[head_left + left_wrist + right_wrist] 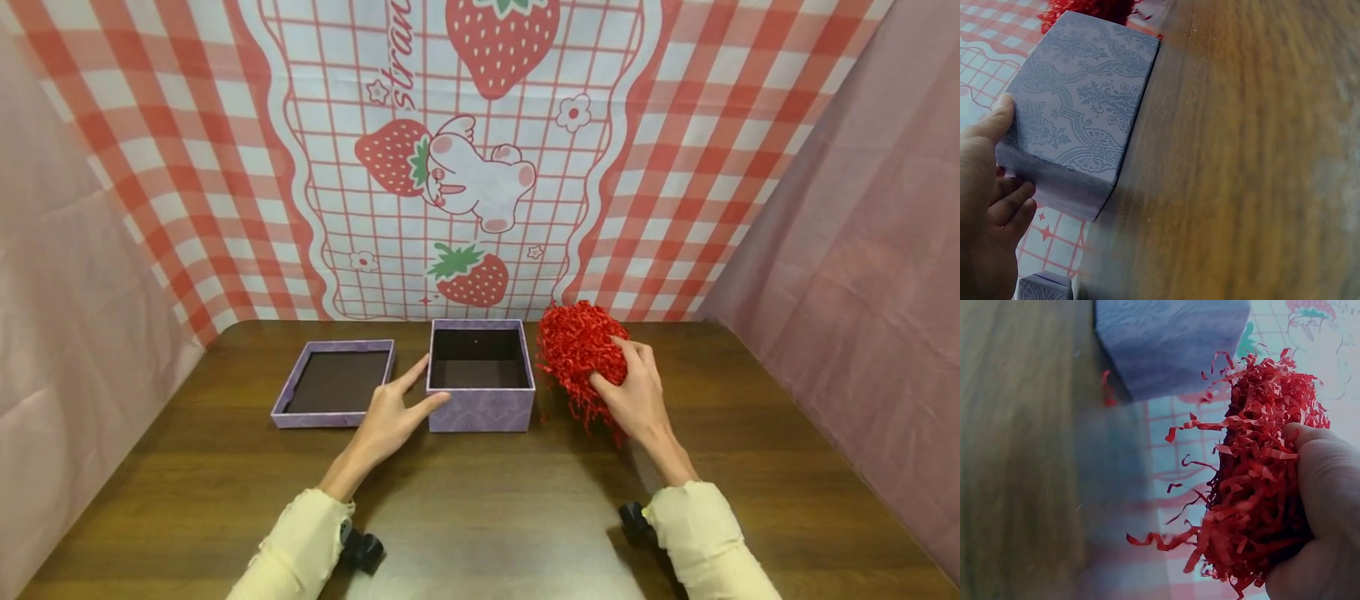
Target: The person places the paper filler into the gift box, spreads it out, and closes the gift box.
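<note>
My left hand (390,421) holds the near left corner of a purple patterned box (480,410). The thumb lies at the front rim, while the other fingers rest along the left side, as the left wrist view shows. Upright and without its lid, the box has a dark interior (480,372). To its right, my right hand (637,392) grips a bundle of crinkled red shredded paper (581,350). In the right wrist view the thumb presses into the shredded paper (1260,481), and loose strands stick out toward the box (1172,344). Some of the fingers are hidden behind the bundle.
The box lid (333,382) lies inside up on the brown wooden table (480,508), left of the box. A small red scrap (1108,387) is near the box's base. A checked strawberry cloth (480,175) hangs behind the table, with pink cloth (832,250) at the sides.
</note>
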`<control>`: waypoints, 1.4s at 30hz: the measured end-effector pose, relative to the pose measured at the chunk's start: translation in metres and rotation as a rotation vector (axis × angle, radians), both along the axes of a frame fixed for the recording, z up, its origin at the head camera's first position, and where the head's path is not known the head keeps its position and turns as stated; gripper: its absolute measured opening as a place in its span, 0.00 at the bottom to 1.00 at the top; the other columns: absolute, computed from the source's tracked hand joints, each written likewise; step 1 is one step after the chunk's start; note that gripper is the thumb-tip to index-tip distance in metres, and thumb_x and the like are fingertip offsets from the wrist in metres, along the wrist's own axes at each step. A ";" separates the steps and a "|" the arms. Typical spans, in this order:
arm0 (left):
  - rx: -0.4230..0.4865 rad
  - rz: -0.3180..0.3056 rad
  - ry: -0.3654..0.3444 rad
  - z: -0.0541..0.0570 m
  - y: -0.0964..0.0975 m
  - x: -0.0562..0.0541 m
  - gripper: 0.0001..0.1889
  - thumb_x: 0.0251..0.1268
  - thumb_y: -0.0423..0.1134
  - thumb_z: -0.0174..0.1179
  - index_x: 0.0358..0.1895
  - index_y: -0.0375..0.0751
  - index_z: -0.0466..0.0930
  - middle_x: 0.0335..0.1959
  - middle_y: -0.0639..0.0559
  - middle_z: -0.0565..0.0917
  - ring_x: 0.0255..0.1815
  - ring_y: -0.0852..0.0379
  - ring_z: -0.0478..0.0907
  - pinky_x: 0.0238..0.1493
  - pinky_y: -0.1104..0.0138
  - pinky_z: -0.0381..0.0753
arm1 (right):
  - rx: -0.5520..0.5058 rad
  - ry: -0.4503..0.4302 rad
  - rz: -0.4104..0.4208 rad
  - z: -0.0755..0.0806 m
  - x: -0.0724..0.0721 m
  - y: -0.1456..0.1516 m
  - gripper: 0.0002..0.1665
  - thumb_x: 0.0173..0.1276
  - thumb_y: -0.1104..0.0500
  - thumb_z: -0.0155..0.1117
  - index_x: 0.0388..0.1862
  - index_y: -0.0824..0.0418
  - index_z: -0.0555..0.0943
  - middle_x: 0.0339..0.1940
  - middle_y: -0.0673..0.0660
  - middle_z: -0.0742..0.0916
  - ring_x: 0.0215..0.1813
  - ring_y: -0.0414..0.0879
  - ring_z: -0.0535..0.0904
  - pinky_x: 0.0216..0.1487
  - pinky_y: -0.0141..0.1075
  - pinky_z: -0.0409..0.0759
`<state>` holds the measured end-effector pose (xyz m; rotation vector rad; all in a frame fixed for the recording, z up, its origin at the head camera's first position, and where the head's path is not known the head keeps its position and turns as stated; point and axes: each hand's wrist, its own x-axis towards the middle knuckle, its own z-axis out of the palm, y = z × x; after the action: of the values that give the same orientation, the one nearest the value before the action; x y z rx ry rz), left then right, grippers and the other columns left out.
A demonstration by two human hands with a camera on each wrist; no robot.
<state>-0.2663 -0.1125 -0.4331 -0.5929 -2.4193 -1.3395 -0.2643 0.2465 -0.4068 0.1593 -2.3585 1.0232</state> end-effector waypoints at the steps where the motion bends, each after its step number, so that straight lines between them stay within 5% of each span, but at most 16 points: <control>1: 0.000 -0.001 0.000 0.000 0.000 0.000 0.38 0.66 0.46 0.73 0.76 0.36 0.70 0.67 0.32 0.75 0.68 0.37 0.74 0.68 0.45 0.72 | 0.000 0.009 0.010 0.002 -0.001 -0.001 0.38 0.58 0.67 0.71 0.69 0.72 0.74 0.59 0.72 0.75 0.60 0.67 0.73 0.60 0.62 0.71; 27: -0.012 0.005 0.005 0.000 0.002 0.000 0.39 0.65 0.45 0.74 0.75 0.34 0.69 0.67 0.30 0.75 0.67 0.35 0.74 0.66 0.43 0.73 | 0.022 0.088 0.226 0.045 -0.016 -0.057 0.38 0.59 0.68 0.71 0.70 0.71 0.74 0.60 0.71 0.75 0.56 0.64 0.75 0.56 0.58 0.75; 42: -0.006 0.004 0.017 0.000 0.002 0.000 0.38 0.65 0.44 0.74 0.75 0.34 0.70 0.67 0.32 0.76 0.66 0.36 0.75 0.66 0.45 0.74 | 0.088 0.073 0.319 0.040 -0.025 -0.092 0.37 0.58 0.66 0.71 0.68 0.70 0.75 0.61 0.68 0.75 0.65 0.63 0.72 0.64 0.60 0.73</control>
<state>-0.2662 -0.1106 -0.4335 -0.5983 -2.4105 -1.3214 -0.2896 0.1545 -0.3663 0.6119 -2.3596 1.0362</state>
